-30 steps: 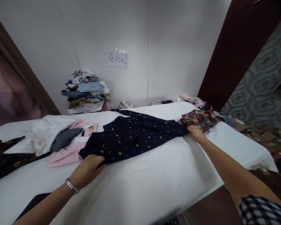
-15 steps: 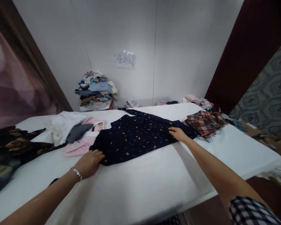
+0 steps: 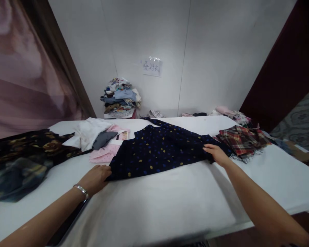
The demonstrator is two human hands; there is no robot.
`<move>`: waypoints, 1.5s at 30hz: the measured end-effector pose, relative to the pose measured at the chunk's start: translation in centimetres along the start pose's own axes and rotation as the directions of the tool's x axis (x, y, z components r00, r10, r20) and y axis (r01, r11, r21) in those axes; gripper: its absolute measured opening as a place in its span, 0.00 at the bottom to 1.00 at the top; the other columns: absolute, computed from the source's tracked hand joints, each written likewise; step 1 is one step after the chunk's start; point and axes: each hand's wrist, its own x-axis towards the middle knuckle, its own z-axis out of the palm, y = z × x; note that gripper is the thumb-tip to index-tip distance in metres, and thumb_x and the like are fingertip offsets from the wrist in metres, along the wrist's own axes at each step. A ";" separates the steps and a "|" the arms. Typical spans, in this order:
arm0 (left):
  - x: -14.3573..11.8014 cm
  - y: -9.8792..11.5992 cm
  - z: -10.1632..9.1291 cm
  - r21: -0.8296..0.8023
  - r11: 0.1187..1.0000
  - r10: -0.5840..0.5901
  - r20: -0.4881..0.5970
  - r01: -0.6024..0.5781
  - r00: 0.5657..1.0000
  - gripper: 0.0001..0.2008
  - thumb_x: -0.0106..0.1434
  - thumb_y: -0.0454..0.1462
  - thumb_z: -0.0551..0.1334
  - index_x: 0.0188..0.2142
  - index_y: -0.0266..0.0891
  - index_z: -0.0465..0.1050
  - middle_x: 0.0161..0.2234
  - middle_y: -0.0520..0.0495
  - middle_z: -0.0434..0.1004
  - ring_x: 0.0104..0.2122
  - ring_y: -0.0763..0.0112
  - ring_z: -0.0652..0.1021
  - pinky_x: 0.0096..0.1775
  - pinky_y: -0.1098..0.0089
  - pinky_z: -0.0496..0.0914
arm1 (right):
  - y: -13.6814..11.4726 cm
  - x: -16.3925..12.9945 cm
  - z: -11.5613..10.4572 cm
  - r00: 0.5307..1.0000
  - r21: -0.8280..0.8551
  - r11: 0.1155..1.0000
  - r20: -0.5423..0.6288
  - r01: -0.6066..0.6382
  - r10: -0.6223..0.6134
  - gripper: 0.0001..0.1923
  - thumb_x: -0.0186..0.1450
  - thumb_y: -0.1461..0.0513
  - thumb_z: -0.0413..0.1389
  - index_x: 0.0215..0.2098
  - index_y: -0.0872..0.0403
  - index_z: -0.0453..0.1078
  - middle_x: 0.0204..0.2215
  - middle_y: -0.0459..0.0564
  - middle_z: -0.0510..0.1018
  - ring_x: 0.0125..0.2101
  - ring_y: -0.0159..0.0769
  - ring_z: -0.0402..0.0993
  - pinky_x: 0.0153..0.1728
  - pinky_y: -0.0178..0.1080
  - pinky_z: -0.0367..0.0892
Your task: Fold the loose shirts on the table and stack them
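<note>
White table (image 3: pixel 154 206) fills most of your view, its bare near half in front of you. On it, centre, lies the dark dotted garment (image 3: pixel 159 151), spread flat across the cloth, near edge toward you, far tip pointing to the wall. You pin it at both ends, likely to keep it taut and flat. Your left hand (image 3: pixel 94 177) rests palm down at its near left corner, fingers closed over the hem; whether they pinch cloth or only press it cannot be told. Your right hand (image 3: pixel 216 154) lies on the right end, fingers curled into a bunched fold, gripping it.

Around it: dark patterned cloth (image 3: pixel 20 161) at far left, partly blurred; white, grey and pink pieces (image 3: pixel 100 140) just beside the garment's left edge; plaid cloth (image 3: pixel 243 140) just right of your right hand; folded stack (image 3: pixel 121 99) against the wall. Paper sign (image 3: pixel 151 67) on the wall, writing too small to read. Your right sleeve is cut off at the bottom edge
</note>
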 end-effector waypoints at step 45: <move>0.5 2.6 -1.0 -0.464 0.872 0.146 -0.053 -0.154 0.988 0.07 0.59 0.35 0.56 0.34 0.40 0.73 0.34 0.51 0.76 0.35 0.71 0.74 0.40 0.73 0.67 | -7.3 -11.1 -7.2 0.944 0.408 0.857 -0.231 0.315 -0.237 0.17 0.58 0.49 0.49 0.22 0.49 0.49 0.21 0.44 0.48 0.19 0.35 0.44 0.23 0.42 0.48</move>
